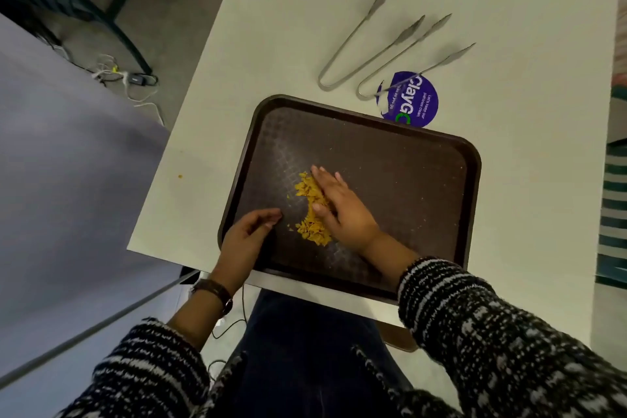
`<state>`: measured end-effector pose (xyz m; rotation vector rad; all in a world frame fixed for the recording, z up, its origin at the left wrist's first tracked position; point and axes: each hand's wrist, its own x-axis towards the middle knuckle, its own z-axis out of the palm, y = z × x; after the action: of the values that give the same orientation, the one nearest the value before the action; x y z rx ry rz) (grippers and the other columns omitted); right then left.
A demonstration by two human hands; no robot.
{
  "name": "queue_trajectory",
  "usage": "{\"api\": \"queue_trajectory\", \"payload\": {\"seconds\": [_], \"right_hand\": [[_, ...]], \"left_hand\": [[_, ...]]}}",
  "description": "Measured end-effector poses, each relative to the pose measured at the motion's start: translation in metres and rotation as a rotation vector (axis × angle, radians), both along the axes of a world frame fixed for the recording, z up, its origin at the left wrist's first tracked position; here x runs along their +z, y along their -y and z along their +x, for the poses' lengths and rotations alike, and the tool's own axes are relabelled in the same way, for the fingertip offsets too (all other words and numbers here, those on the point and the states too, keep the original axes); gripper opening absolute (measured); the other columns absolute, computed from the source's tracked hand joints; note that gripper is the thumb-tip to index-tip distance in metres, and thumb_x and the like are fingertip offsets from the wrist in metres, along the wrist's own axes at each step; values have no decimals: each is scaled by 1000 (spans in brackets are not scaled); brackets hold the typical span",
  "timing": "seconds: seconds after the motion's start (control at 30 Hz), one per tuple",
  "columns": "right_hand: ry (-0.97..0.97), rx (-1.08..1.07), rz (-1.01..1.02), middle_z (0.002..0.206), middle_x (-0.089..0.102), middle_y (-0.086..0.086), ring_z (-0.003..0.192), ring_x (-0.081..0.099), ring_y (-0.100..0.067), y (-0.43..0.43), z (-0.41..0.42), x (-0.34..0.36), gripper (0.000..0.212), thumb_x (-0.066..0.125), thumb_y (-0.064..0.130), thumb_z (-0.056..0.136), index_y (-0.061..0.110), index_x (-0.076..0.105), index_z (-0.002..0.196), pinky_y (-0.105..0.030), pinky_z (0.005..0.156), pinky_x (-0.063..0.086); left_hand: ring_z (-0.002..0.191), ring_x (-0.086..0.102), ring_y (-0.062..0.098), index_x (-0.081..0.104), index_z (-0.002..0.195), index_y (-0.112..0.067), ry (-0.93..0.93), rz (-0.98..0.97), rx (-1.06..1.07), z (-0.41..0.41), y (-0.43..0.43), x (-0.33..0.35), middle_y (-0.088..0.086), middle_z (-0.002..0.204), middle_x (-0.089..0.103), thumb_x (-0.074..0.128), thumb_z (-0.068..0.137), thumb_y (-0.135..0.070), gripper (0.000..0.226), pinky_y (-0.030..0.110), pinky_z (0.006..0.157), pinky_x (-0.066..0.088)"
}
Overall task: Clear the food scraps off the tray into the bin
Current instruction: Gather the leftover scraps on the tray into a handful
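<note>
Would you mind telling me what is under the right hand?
Yellow scraps on the tray show beside the right hand; anything beneath its palm is hidden.

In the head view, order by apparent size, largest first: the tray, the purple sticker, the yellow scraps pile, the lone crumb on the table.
1. Tray
2. Purple sticker and scraps pile: look alike, both partly hidden, so unranked.
3. Lone crumb, smallest.

A white table (pixel 509 27) fills the upper right of the frame. At upper left, grey floor (pixel 163 37) carries dark furniture legs (pixel 115 13) and tangled white cables (pixel 135 85). A green-striped surface (pixel 615 207) edges the right side.
</note>
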<state>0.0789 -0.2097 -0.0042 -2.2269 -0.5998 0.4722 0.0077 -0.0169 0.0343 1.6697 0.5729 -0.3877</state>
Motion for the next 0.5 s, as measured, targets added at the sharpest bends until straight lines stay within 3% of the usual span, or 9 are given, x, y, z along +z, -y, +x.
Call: {"api": "queue_trajectory", "payload": {"seconds": [0.07, 0.13, 0.23, 0.4, 0.5], "right_hand": [[26, -139, 33, 153, 29, -11, 144, 20, -18, 10, -2, 6, 74, 23, 56, 93, 4, 28, 146, -32, 120, 5], [60, -257, 21, 154, 27, -9, 145, 17, -17, 25, -7, 9, 73, 23, 56, 94, 6, 29, 145, -32, 120, 2], [68, -352, -73, 156, 20, -4, 146, 7, -13, 45, -29, 8, 71, 20, 57, 94, 9, 24, 147, -34, 119, -6], [-40, -568, -193, 159, 10, -3, 146, -2, -11, 64, -68, 0, 66, 23, 48, 94, 12, 16, 149, -35, 119, -9], [-57, -578, -211, 159, 7, -3, 146, -5, -9, 66, -79, -5, 67, 23, 48, 94, 12, 11, 149, -30, 118, -12]], "left_hand": [[101, 61, 14, 64, 104, -18, 26, -25, 89, 3, 1, 3, 1, 103, 67, 49, 91, -1, 27, 31, 100, 45], [105, 59, 15, 63, 104, -22, 90, 72, 87, 9, 3, 1, -2, 106, 65, 49, 91, -3, 27, 34, 101, 44], [118, 48, 10, 54, 126, -15, 242, 296, -67, 29, 12, -5, -6, 124, 53, 46, 94, -11, 34, 32, 106, 38], [145, 16, 19, 28, 145, -11, 354, 534, -399, 75, 28, -33, 8, 154, 28, 35, 97, -29, 52, 39, 119, -1], [146, 8, 21, 23, 147, -11, 381, 679, -561, 83, 35, -48, 8, 156, 20, 25, 95, -41, 60, 40, 117, -10]]}}
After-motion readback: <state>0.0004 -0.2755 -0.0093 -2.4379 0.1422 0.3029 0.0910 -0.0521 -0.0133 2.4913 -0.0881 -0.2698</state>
